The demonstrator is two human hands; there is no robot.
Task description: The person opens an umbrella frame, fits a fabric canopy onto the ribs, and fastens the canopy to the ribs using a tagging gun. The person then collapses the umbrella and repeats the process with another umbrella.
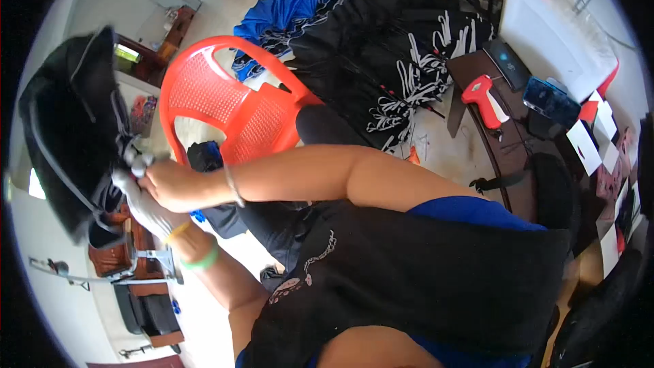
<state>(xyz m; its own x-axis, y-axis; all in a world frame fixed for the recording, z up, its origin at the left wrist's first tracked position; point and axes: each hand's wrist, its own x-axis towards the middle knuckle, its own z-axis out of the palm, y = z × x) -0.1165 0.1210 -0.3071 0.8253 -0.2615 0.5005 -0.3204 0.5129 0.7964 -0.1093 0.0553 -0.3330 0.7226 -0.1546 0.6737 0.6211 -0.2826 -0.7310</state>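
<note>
A bundle of black fabric (68, 123) with grey edging hangs at the far left, blurred. My left hand (143, 208), in a white glove with yellow and green bands at the wrist, is closed on the bundle's gathered edge. Just above it, my right hand (170, 184), bare at the back with white coverings at the fingertips and a bracelet on the wrist, is closed at the same edge, where light cords show. The exact grip of the fingers is partly hidden.
A red plastic chair (262, 126) stands beyond my arms. Black fabric with white cords (381, 54) and blue fabric (293, 10) lie behind it. On the right, a dark table (470, 68) bears a red tagging gun (485, 101) and a phone (552, 100).
</note>
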